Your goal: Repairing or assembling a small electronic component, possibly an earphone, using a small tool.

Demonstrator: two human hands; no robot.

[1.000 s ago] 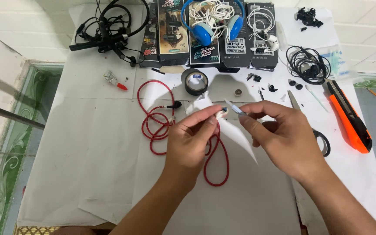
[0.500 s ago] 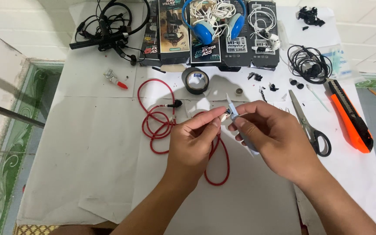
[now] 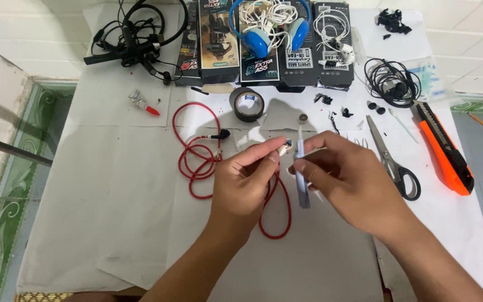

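— Looking down from the head view, what does the left hand [image 3: 241,187] have?

— Its thumb and forefinger are pressed together on a small white earbud piece [image 3: 283,149], held over the middle of the white sheet [image 3: 113,196]. The red cable [image 3: 199,162] runs from under that hand, coiling out toward its 10 o'clock and looping down at its 5 o'clock.

— And the right hand [image 3: 353,182]?

— It pinches a slim grey tool [image 3: 301,179], held almost upright, between thumb and fingertips. The tool's upper end sits just beside the earbud piece; whether they touch I cannot tell.

— What lies around them?

— At 12 o'clock from the hands, a roll of black tape [image 3: 249,104], and beyond it a row of dark boxes [image 3: 264,42] with blue headphones [image 3: 269,33] on top. At 2 o'clock, a coil of black earphones [image 3: 392,84]. At 3 o'clock, scissors [image 3: 392,159] and, further out, an orange utility knife [image 3: 443,148]. At 11 o'clock, a black headset [image 3: 135,39], and nearer, a small tube with a red cap [image 3: 143,104].
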